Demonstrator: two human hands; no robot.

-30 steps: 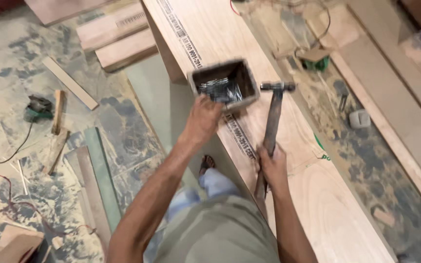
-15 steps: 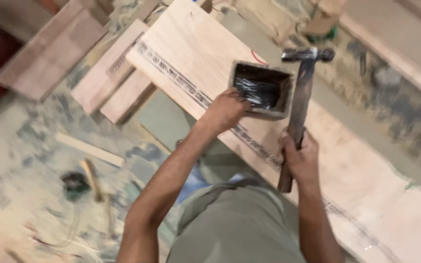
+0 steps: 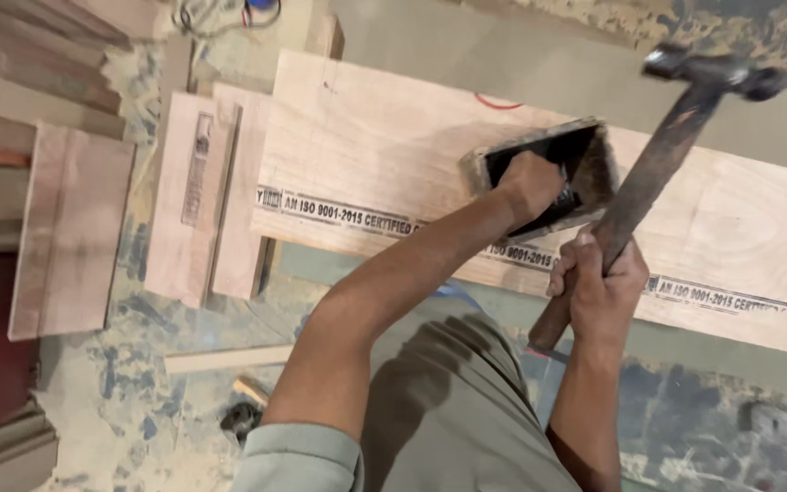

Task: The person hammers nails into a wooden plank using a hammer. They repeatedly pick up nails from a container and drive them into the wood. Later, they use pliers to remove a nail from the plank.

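Big plywood sheet (image 3: pixel 393 173) spans the frame from 10 o'clock out to 3 o'clock, printed strip along its near edge, lying over a dusty, paint-blotched floor (image 3: pixel 120 401). Offcut boards (image 3: pixel 70 237) stacked at 9 o'clock, two narrower ones (image 3: pixel 207 196) butted against the sheet's left end; thin batten (image 3: pixel 229 358) on the floor at 7 o'clock; tangle of cable (image 3: pixel 220 14) at 11 o'clock. Small open wooden box (image 3: pixel 594 164), dark inside, sits on the sheet just right of centre, around 1 o'clock. Left hand (image 3: pixel 528 187) is down in the box, fingers curled and closed inside; contents hidden by the hand, so can't tell if it has actually picked anything up. Right hand (image 3: pixel 598 287) at 4 o'clock is wrapped tight round the lower handle of a hammer (image 3: pixel 658 169), fist fully closed; handle runs diagonally up to the steel head at 2 o'clock, head lifted off the sheet and clear of the box. Read: this looks like the fetch step, one hand pulling a fastener out of the box while the hammer waits ready. Judgement only, no nail visible. Next move would need the left hand out of the box and setting whatever it took on the sheet, fingers low and clear, before the hammer drops; the box sits close under the handle, so the swing path needs to miss it.
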